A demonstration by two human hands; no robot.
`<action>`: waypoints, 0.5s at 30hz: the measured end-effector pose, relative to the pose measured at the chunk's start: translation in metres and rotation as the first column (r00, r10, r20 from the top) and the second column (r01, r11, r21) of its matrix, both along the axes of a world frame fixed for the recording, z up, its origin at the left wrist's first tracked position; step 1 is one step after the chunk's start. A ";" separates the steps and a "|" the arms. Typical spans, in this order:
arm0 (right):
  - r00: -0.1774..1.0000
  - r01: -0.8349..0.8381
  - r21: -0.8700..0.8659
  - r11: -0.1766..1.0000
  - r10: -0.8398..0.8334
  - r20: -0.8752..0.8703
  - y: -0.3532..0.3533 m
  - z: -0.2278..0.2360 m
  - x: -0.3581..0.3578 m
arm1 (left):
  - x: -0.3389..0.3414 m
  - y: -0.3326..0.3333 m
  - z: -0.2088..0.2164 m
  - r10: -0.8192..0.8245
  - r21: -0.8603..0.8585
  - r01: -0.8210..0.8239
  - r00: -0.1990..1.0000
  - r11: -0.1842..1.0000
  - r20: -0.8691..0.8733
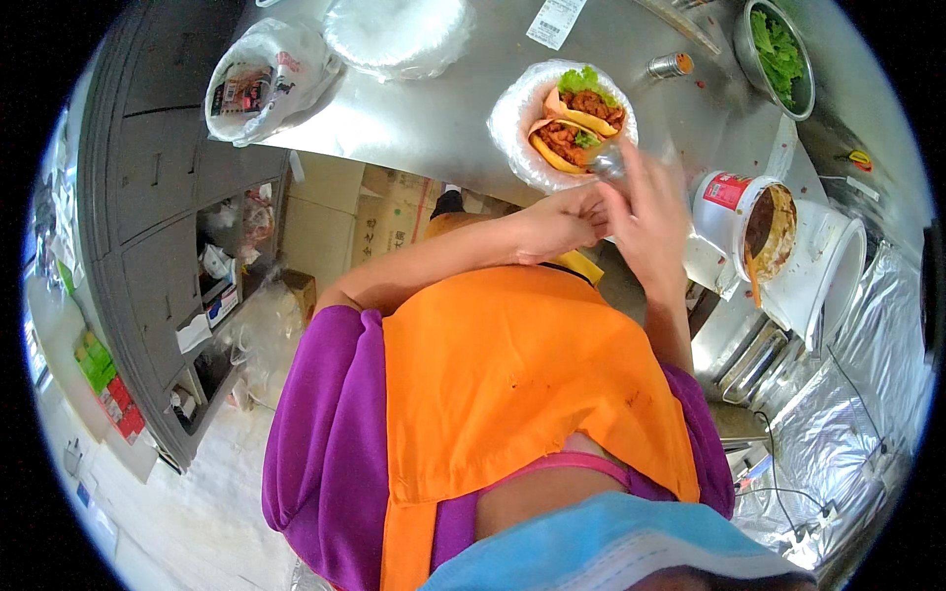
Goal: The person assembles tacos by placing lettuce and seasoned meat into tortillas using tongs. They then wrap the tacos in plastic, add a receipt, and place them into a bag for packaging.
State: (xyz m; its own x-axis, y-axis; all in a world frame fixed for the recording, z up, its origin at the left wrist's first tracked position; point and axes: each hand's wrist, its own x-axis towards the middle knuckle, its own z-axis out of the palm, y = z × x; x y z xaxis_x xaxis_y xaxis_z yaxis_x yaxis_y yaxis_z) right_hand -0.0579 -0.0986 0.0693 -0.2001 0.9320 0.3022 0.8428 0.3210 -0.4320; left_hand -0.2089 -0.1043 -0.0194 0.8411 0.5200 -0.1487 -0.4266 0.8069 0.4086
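A plate wrapped in clear plastic [510, 136] rests near the front edge of the steel counter. Two folded buns lie on it: the far bun [591, 103] and the near bun [559, 148], both filled with reddish-brown meat and green lettuce. My right hand [650, 212], slightly blurred, is closed round a shiny silver rounded object [607, 163] over the plate's near right edge; its exact kind is unclear. Just left of and below it, my left hand [567, 222] has curled fingers close against the right hand. Whatever those fingers hold, if anything, is hidden.
Right of the plate, a white tub [724, 212] of brown sauce lies tilted with a handle sticking out. Beyond are a small jar [670, 66] and a metal bowl of lettuce [778, 54]. Plastic-wrapped plates [399, 34] and a plastic-lined container [296, 84] stand at left.
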 end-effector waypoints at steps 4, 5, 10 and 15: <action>0.997 0.076 -0.059 0.995 -0.074 0.033 -0.009 -0.009 0.008 | -0.011 0.000 0.008 0.043 -0.179 -0.049 0.998 0.983 -0.040; 0.998 0.052 -0.031 0.998 -0.051 0.028 -0.009 -0.007 0.004 | -0.012 -0.002 0.002 0.055 -0.181 -0.062 0.998 0.982 -0.044; 0.994 0.044 -0.142 0.989 -0.058 -0.095 -0.006 -0.004 -0.017 | -0.014 0.006 0.018 0.015 -0.015 -0.015 1.000 1.000 0.007; 0.998 -0.050 -0.240 0.970 0.042 -0.042 0.013 -0.029 0.000 | -0.016 0.005 0.026 0.010 0.035 -0.004 0.987 0.999 -0.163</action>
